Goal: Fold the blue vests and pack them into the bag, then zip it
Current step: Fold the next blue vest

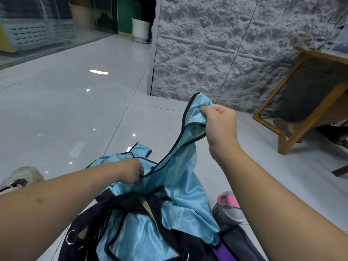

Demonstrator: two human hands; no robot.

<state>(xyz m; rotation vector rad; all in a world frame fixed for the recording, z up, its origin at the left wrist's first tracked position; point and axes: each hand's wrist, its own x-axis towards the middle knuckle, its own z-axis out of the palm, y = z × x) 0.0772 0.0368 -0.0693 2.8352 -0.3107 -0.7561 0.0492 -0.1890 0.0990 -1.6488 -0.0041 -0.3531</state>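
Black bag (90, 219) at 6 o'clock, nearest the camera, mouth unzipped, one blue vest (135, 240) already inside it. Shoe (20, 178) on the tile at 9 o'clock. Left hand (131, 171) at centre, fingers curled and pinching the black-trimmed edge of a second vest (180, 185), which drapes over the bag's far rim, unfolded. Right hand (219, 121) raised at about 1 o'clock, fist clamped on a bunched corner of that same vest, fabric pulled taut between the two hands. Bottle with a pink lid (228, 206) on the floor at 5 o'clock, just beside the bag. Wooden chair (301, 102) at 3 o'clock against the grey textured wall (216, 44).
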